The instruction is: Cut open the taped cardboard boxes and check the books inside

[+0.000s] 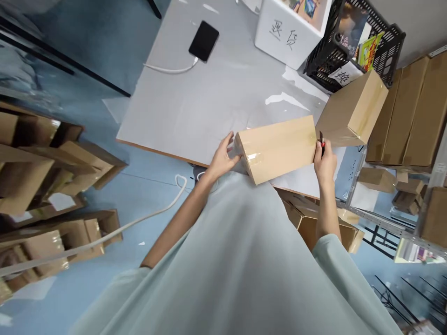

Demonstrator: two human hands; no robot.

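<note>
A taped cardboard box (279, 146) is lying at the front edge of the grey table (164, 107), its near left corner reaching the person's shirt (244, 218). The left hand (222, 159) is spreading its fingers and thumb apart at the box's left end; whether they are pressing on it, I cannot tell. The right hand (325, 160) is clamping a utility knife (323, 146) just beside the right end, blade pointing away from the person. Beyond that end, a second carton (340, 109) is leaving only a narrow gap. Leftward, open tabletop is stretching toward a black rectangular device (204, 41).
</note>
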